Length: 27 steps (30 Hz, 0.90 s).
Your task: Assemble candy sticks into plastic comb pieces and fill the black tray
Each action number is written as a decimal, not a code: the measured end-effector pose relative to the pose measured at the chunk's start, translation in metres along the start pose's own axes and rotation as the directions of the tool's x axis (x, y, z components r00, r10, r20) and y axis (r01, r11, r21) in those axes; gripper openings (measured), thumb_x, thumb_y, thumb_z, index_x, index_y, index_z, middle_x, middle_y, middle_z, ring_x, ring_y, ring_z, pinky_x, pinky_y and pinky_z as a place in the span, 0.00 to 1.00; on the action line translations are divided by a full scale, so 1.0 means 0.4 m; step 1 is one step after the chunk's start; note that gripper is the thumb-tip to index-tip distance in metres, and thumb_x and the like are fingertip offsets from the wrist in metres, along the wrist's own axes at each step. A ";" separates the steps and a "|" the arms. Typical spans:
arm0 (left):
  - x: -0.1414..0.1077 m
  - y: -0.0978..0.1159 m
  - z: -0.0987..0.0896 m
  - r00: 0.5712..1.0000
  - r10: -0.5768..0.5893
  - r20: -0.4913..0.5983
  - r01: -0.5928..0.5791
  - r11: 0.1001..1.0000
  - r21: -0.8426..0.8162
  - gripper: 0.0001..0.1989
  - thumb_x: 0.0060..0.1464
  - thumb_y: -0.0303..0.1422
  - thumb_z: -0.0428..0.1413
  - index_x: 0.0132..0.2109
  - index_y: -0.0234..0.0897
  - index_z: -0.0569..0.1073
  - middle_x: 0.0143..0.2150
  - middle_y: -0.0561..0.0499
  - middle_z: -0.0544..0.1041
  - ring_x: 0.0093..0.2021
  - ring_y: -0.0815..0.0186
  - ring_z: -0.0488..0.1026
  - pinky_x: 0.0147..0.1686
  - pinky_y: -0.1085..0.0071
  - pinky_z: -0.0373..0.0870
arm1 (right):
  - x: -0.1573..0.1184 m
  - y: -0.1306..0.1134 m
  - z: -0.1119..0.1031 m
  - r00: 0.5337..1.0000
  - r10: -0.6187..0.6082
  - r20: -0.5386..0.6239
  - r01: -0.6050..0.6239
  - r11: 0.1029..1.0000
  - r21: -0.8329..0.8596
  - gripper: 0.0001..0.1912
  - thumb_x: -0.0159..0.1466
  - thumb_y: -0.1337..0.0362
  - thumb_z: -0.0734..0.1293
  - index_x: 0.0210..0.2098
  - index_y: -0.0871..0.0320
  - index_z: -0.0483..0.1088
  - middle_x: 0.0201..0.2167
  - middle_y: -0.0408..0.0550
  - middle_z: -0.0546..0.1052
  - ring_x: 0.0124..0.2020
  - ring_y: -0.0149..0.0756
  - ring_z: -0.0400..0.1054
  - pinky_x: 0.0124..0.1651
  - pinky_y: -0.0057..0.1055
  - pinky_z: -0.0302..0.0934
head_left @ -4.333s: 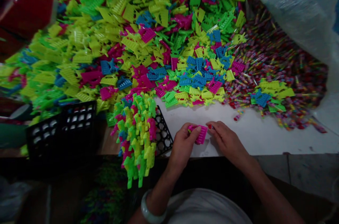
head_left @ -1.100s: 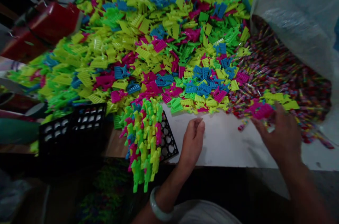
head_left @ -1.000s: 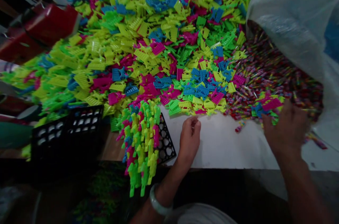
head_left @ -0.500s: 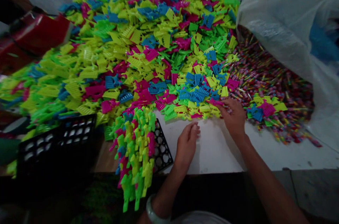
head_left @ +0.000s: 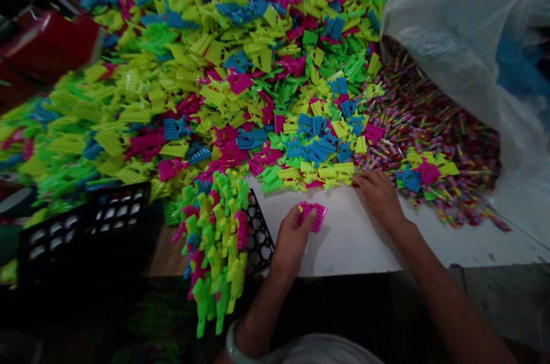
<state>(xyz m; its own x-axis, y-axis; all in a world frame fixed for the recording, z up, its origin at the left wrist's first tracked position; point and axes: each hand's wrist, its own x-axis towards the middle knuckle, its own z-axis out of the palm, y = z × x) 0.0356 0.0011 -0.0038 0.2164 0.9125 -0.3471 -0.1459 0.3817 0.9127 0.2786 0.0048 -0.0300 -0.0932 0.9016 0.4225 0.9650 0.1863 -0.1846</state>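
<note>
Pink plastic piece (head_left: 317, 217) has come into the left hand (head_left: 293, 233), which was bare half a second ago; the right hand (head_left: 380, 199) has shifted slightly down from the edge of the toy heap. At the upper left of the frame sits a red box (head_left: 47, 46), and at the lower left a black crate (head_left: 81, 220). Toy heap (head_left: 172, 83) in yellow, green, blue and pink fills the top. Below it, left of centre, a black tray (head_left: 261, 241) carries upright rows of toys (head_left: 219, 238). Just right of it, lower centre, the left hand pinches the pink plastic piece above the white worktop (head_left: 339, 243). Further right, the right hand's fingers are drawn together beside the small sticks (head_left: 442, 129); whether they grip anything cannot be told. At the right, loose toys (head_left: 425, 172) lie on the sticks, below a plastic sheet (head_left: 447, 14).
</note>
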 end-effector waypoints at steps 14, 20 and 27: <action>-0.016 -0.007 -0.008 1.000 -0.001 -0.008 0.001 1.000 -0.009 0.14 0.47 0.41 0.62 0.36 0.35 0.75 0.31 0.55 0.74 0.31 0.72 0.66 0.35 0.76 0.62 | 0.007 -0.087 0.020 0.993 -0.109 0.046 0.102 0.987 0.125 0.12 0.67 0.70 0.59 0.46 0.58 0.71 0.45 0.55 0.73 0.47 0.45 0.65 0.49 0.42 0.61; -0.020 -0.012 -0.016 0.998 -0.006 -0.062 0.005 1.000 -0.027 0.16 0.45 0.42 0.63 0.36 0.35 0.75 0.31 0.54 0.75 0.31 0.71 0.67 0.35 0.75 0.64 | -0.007 -0.101 0.023 0.977 -0.198 0.072 0.188 0.974 0.127 0.14 0.66 0.69 0.59 0.48 0.56 0.71 0.46 0.54 0.72 0.47 0.44 0.65 0.48 0.40 0.62; -0.019 -0.011 -0.013 0.999 0.003 -0.053 -0.003 1.000 0.011 0.17 0.44 0.44 0.62 0.36 0.35 0.75 0.32 0.52 0.75 0.31 0.69 0.68 0.34 0.74 0.65 | 0.049 -0.137 0.008 0.961 -0.188 0.203 0.179 0.982 0.060 0.10 0.64 0.71 0.63 0.41 0.55 0.74 0.38 0.53 0.72 0.43 0.48 0.64 0.43 0.42 0.59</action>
<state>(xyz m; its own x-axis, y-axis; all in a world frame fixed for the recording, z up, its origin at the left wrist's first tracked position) 0.0298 -0.0069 -0.0063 0.1640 0.9203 -0.3553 -0.1354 0.3777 0.9160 0.2232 0.0136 -0.0145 -0.3205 0.9106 0.2608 0.9161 0.3680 -0.1590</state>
